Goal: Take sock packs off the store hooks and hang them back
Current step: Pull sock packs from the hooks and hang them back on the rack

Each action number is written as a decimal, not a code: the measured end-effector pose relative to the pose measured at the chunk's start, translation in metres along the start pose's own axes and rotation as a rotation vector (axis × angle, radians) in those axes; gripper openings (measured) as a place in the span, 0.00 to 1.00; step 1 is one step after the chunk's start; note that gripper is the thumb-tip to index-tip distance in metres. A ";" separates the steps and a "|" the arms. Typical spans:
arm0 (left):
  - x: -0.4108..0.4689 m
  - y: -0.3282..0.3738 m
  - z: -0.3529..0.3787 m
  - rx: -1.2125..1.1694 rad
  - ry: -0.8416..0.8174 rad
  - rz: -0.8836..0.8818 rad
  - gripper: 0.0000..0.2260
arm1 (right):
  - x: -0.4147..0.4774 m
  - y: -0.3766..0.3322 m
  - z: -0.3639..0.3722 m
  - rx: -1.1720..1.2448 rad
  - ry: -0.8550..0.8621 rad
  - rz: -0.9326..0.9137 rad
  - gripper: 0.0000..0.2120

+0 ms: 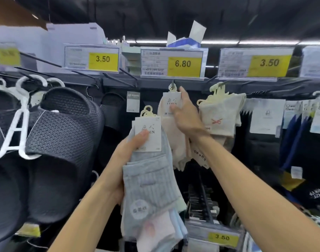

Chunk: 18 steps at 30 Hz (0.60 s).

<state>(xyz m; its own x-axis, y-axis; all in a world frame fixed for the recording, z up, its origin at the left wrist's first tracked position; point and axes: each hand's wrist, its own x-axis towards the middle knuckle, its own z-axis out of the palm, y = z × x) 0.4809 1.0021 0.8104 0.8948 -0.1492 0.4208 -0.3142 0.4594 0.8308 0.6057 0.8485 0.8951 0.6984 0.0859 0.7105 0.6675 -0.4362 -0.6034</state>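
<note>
midway, by the look of it: gripping a bundle of sock packs (152, 179) off the rack in the left hand (126, 151), thumb clamped on the front card, fingers (119, 193) curled behind. right hand (187, 119) raised to a cream sock pack (167, 108) hanging on the hook (172, 83) just above the fingertips, below the 6.80 price tag (183, 63). fingers straight along the card's right edge, thumb near its front; too blurred to tell pinching from touching. probably left: unhooking this pack, then rehanging the bundle.
</note>
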 end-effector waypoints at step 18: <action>0.022 -0.012 0.004 0.133 0.078 0.351 0.20 | -0.108 -0.037 -0.020 0.166 -0.039 -0.150 0.19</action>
<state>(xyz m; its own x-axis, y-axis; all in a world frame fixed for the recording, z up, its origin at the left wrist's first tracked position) 0.5036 0.9903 0.8115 0.7450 0.0662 0.6637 -0.6398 0.3522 0.6831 0.5002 0.8375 0.8477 0.5952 0.1745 0.7844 0.7958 -0.2631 -0.5454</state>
